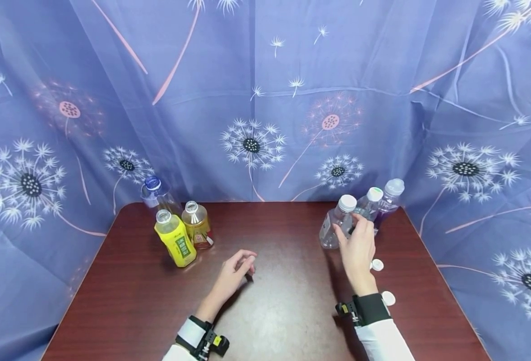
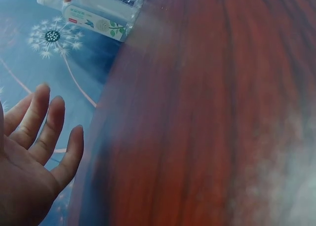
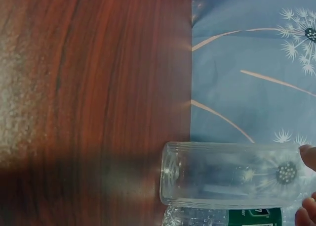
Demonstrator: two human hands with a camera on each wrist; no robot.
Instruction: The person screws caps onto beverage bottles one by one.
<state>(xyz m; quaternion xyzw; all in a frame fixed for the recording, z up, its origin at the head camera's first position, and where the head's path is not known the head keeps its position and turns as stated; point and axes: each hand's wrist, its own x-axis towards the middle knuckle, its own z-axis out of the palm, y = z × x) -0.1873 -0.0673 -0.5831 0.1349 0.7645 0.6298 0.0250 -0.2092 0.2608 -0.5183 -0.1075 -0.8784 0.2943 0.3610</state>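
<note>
My right hand [image 1: 359, 245] is close at the front of a clear plastic bottle with a white cap [image 1: 347, 202], its thumb and fingers spread apart near the bottle's shoulder. In the right wrist view the thumb [image 3: 309, 157] overlaps one long side of the clear bottle [image 3: 222, 175]. Fingertips [image 3: 305, 216] show by the opposite side. My left hand [image 1: 230, 275] hovers over the middle of the table, holding nothing, its fingers loosely bent. The left wrist view shows that hand [image 2: 34, 157] with fingers apart, and the labelled clear bottle [image 2: 94, 18] farther off.
Behind the white-capped bottle stand a green-and-white-capped bottle [image 1: 374, 194] and a purple-tinted bottle [image 1: 393, 188]. Two white caps [image 1: 377, 264] lie beside my right arm. At left are a yellow-labelled bottle [image 1: 177, 240], an amber-labelled bottle [image 1: 198, 228] and a blue-necked bottle [image 1: 153, 184]. A patterned curtain [image 1: 193, 115] borders the table.
</note>
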